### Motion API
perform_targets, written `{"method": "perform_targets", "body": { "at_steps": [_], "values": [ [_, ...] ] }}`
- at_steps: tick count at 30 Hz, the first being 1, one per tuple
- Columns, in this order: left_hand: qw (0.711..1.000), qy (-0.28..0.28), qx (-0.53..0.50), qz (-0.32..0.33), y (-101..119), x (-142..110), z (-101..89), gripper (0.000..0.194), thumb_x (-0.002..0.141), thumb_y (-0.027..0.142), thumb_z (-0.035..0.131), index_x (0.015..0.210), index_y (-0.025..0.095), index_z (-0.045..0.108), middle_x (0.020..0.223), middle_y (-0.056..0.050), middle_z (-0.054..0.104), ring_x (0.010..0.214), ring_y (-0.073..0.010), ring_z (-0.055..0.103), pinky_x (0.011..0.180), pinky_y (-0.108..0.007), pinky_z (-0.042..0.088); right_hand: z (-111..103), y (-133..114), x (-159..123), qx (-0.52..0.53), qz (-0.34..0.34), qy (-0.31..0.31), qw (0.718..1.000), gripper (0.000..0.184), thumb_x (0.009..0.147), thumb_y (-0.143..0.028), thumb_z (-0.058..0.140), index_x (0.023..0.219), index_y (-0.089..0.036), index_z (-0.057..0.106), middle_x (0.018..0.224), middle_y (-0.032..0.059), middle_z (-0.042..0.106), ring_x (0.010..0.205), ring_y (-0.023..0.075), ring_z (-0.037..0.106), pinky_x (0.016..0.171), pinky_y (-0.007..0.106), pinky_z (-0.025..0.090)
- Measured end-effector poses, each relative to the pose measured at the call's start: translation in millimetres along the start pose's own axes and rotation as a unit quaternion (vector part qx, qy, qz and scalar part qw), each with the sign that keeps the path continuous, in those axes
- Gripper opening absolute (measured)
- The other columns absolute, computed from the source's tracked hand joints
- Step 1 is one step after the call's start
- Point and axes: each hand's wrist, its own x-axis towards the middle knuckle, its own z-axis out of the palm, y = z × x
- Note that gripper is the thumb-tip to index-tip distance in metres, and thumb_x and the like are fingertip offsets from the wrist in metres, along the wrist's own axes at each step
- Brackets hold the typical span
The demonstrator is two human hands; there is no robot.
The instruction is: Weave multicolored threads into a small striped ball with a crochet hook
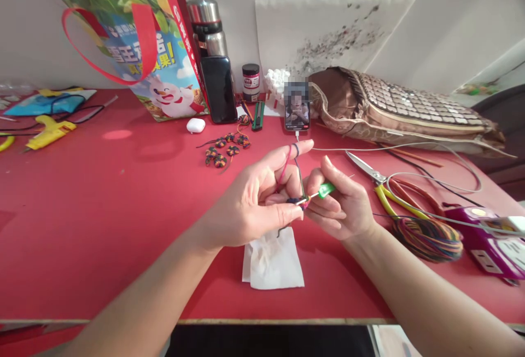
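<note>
Crocheted piece (292, 201) is pinched between thumb and fingers of the left hand (257, 195), held up over the red tabletop (102, 226); by the right hand (348, 201), closed around its green handle, the crochet hook (327, 189) is brought to the work, metal shaft against it; over the raised left index finger the dark yarn strand (299, 173) is drawn taut, a pink one looped beside it; a stitch, it would seem, is being formed; whether the yarn is caught by the hook tip cannot be told; next, steady tension and a small turn of the hook appear to be called for, so that a loop can be drawn through cleanly.
</note>
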Motion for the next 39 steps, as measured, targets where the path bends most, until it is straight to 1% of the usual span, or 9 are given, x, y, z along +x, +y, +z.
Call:
{"method": "perform_targets", "body": {
  "at_steps": [7,13,17,19,21,24,29,34,39],
  "values": [
    [0.999,-0.026,0.046,0.001,-1,0,1.6,0.081,0.086,0.015,0.076,0.164,0.024,0.057,0.086,0.004,0.049,0.065,-0.0091,0.035,0.059,-0.027,0.036,-7,-10,-4,-0.056,0.003,-0.019,0.998,0.046,0.103,-0.055,0.074,0.08,-0.017,0.086,0.039,-0.0122,0.03,0.029,0.0024,0.008,0.028,0.015,0.021],
    [0.998,-0.039,0.052,0.002,0,2,2.8,0.081,0.082,0.012,0.076,0.161,0.021,0.058,0.084,0.004,0.048,0.065,-0.0088,0.033,0.058,-0.027,0.034,-12,-16,-5,-0.099,0.008,-0.027,0.995,0.05,0.102,-0.059,0.074,0.079,-0.016,0.084,0.039,-0.0116,0.032,0.028,0.0027,0.012,0.028,0.016,0.022],
    [0.998,-0.039,0.055,0.009,-3,4,-0.3,0.071,0.086,0.015,0.074,0.155,0.022,0.062,0.085,0.005,0.048,0.063,-0.0084,0.035,0.06,-0.028,0.036,-11,-17,-5,-0.097,-0.013,-0.021,0.995,0.048,0.105,-0.055,0.072,0.081,-0.016,0.085,0.04,-0.0114,0.033,0.029,0.0025,0.009,0.029,0.016,0.018],
    [0.996,-0.054,0.061,0.028,-5,5,-3.0,0.059,0.088,0.015,0.073,0.146,0.022,0.067,0.084,0.005,0.049,0.062,-0.0077,0.036,0.062,-0.028,0.038,-11,-18,-6,-0.092,-0.019,-0.018,0.995,0.047,0.104,-0.054,0.073,0.08,-0.015,0.086,0.04,-0.0112,0.034,0.03,0.0022,0.009,0.029,0.016,0.018],
    [0.995,-0.067,0.06,0.048,-7,5,-5.7,0.057,0.087,0.015,0.075,0.144,0.021,0.068,0.083,0.006,0.049,0.061,-0.0068,0.035,0.064,-0.028,0.041,-10,-19,-6,-0.092,-0.019,-0.01,0.996,0.045,0.102,-0.053,0.076,0.08,-0.015,0.086,0.041,-0.0109,0.034,0.031,0.0019,0.01,0.03,0.015,0.018],
    [0.997,-0.045,0.061,0.032,-9,5,-9.1,0.065,0.088,0.016,0.074,0.151,0.021,0.061,0.086,0.006,0.049,0.063,-0.007,0.038,0.065,-0.028,0.043,-9,-21,-6,-0.104,-0.018,0.018,0.994,0.045,0.098,-0.054,0.082,0.078,-0.013,0.086,0.041,-0.0096,0.037,0.032,0.0018,0.013,0.03,0.015,0.018],
    [0.995,-0.044,0.075,0.043,-9,6,-11.2,0.054,0.092,0.018,0.072,0.145,0.02,0.062,0.083,0.004,0.053,0.065,-0.0088,0.046,0.063,-0.028,0.041,-5,-25,-6,-0.143,-0.031,0.061,0.987,0.051,0.091,-0.06,0.087,0.072,-0.013,0.083,0.04,-0.0087,0.037,0.033,0.002,0.014,0.031,0.017,0.019],
    [0.996,-0.006,0.082,0.035,-6,8,-8.5,0.07,0.088,0.014,0.073,0.155,0.016,0.055,0.084,0.005,0.054,0.064,-0.0091,0.046,0.061,-0.029,0.037,-1,-25,-8,-0.179,-0.056,0.115,0.976,0.054,0.087,-0.066,0.089,0.071,-0.015,0.082,0.039,-0.0075,0.039,0.033,0.0038,0.021,0.033,0.019,0.021],
    [0.994,0.033,0.095,0.036,-5,9,-8.7,0.071,0.086,0.013,0.073,0.155,0.017,0.057,0.082,0.005,0.054,0.07,-0.0117,0.05,0.064,-0.03,0.036,1,-22,-8,-0.197,-0.089,0.15,0.965,0.053,0.088,-0.066,0.088,0.074,-0.015,0.083,0.04,-0.0059,0.044,0.033,0.0042,0.021,0.033,0.02,0.018]
  ]
}}
